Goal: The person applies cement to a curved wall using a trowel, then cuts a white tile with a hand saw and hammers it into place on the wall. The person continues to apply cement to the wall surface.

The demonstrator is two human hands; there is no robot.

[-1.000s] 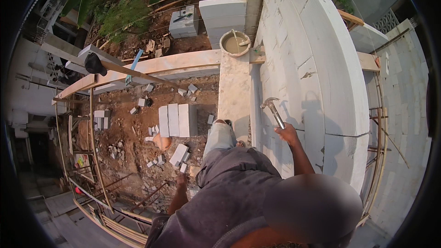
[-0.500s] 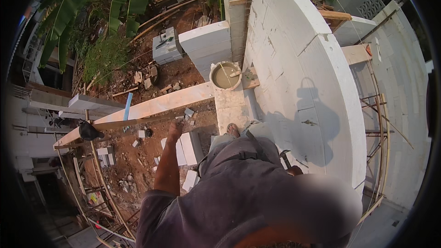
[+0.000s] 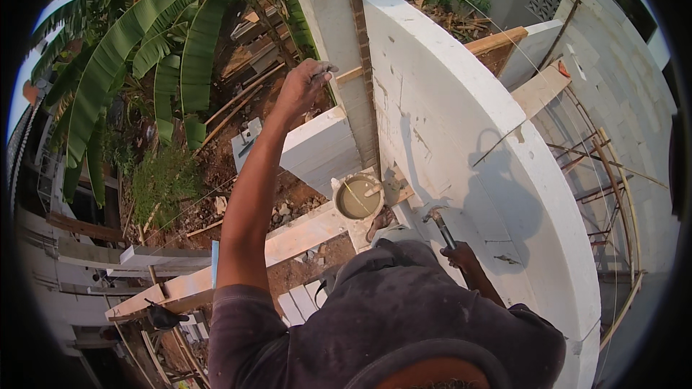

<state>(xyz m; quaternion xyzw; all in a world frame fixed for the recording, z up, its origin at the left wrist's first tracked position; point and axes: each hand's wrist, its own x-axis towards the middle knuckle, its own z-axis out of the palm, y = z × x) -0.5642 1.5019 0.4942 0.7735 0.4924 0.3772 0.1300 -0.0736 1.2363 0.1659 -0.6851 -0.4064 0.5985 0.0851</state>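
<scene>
My left hand [image 3: 305,85] is raised on a stretched arm, in front of the concrete column and above the near block stub. Its fingers are loosely bent and a little apart, with nothing seen in them. Low on my right, my right hand [image 3: 461,253] is closed around the handle of a hammer [image 3: 443,227], its head up and close to the white block wall [image 3: 461,122]. Ahead of my feet, a round bucket [image 3: 357,197] of grey, wet-looking mix stands on the plank, with a light-coloured handle resting in it.
A long wooden plank [image 3: 299,241] runs off to the left above rubble and soil. The curved wall rises on my right, with bamboo scaffolding [image 3: 613,194] beyond it. A concrete column [image 3: 335,21] and white blocks [image 3: 324,140] stand ahead. Large banana leaves [image 3: 137,57] hang at the far left.
My left hand has swung up and forward from beside the plank to the column. I have moved forward, nearer the bucket. The hammer and my right hand show more fully now.
</scene>
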